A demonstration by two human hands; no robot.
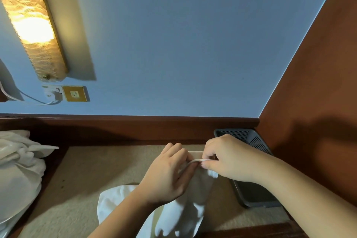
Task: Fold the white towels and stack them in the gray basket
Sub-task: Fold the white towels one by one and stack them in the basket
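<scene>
The white towel (195, 197) hangs pinched at its top edge by both hands, left hand (170, 172) and right hand (229, 158), the gray basket (253, 189) at three o'clock.

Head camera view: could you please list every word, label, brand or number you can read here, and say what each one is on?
None can be read.
The gold socket plate on the wall shows only slot holes, no lettering.
The white plug beside it has small marks, too blurred to read.
The white towel held by both hands shows no tag or print.
The gray basket shows no label on its mesh wall or rim.
</scene>
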